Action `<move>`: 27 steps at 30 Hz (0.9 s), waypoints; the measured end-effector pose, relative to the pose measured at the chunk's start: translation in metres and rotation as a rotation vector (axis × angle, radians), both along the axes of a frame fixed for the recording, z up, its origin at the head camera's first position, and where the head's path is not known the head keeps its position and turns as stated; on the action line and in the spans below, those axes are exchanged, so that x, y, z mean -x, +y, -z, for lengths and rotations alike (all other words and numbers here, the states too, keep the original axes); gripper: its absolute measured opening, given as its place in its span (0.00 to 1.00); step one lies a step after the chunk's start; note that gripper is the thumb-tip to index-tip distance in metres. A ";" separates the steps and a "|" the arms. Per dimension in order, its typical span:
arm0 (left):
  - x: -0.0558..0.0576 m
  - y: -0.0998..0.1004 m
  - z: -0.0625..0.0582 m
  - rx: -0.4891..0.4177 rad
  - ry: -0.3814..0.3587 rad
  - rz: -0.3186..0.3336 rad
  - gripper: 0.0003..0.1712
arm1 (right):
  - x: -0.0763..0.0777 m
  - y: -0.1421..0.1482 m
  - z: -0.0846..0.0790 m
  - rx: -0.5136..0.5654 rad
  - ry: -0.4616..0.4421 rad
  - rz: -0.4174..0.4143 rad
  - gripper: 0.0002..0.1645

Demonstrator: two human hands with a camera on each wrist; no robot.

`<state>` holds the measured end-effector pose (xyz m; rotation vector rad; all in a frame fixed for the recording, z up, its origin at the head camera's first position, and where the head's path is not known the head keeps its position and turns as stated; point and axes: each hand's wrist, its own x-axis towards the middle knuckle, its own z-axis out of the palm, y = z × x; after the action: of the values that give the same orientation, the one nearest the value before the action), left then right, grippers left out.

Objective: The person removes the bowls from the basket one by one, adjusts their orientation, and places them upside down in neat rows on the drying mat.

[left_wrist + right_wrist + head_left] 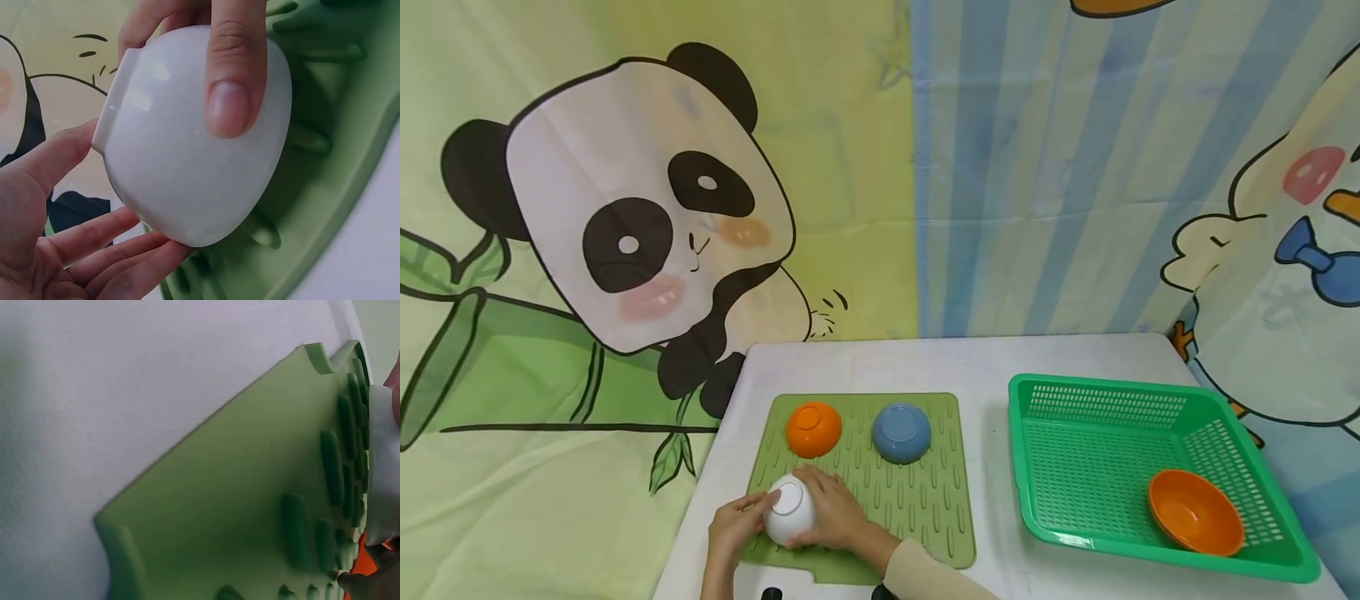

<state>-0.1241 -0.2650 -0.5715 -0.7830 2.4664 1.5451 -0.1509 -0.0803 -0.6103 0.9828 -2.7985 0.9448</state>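
Observation:
A white bowl [787, 521], base up and tilted, is held between both hands at the front left of the green drying mat [917, 508]. My left hand [733, 529] has its thumb against the bowl's foot ring, with its fingers along the lower side of the bowl [187, 162] in the left wrist view. From the other side my right hand [838, 512] grips the bowl, thumb lying across its outer wall. Only a slice of the white bowl [382, 469] shows at the right edge of the right wrist view.
Behind the hands, an orange bowl [814, 430] and a blue bowl [902, 433] lie upside down on the mat. To the right a green basket [1075, 450] stands on the white table [992, 467], with another orange bowl [1195, 512] in its front right corner. A panda-print curtain [850, 208] hangs behind.

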 end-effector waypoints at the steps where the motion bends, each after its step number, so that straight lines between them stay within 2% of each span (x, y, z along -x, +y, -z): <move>1: 0.000 0.000 0.001 0.005 -0.003 -0.005 0.41 | 0.000 0.000 0.001 -0.006 -0.006 0.003 0.62; 5: 0.002 0.000 0.002 0.030 0.000 -0.012 0.40 | 0.001 -0.001 0.004 0.002 -0.025 0.011 0.61; 10: 0.006 0.002 0.002 0.078 0.013 0.021 0.38 | 0.003 -0.001 0.006 0.028 -0.030 0.012 0.60; 17: 0.008 0.004 0.002 0.175 -0.035 0.051 0.35 | 0.003 0.003 0.008 0.033 -0.059 -0.013 0.61; 27: 0.009 0.004 0.000 0.201 -0.047 0.071 0.37 | 0.006 0.003 0.010 0.040 -0.064 -0.005 0.62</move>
<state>-0.1331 -0.2613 -0.5719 -0.7420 2.6133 1.2555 -0.1564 -0.0772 -0.6207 0.9724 -2.8175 1.0465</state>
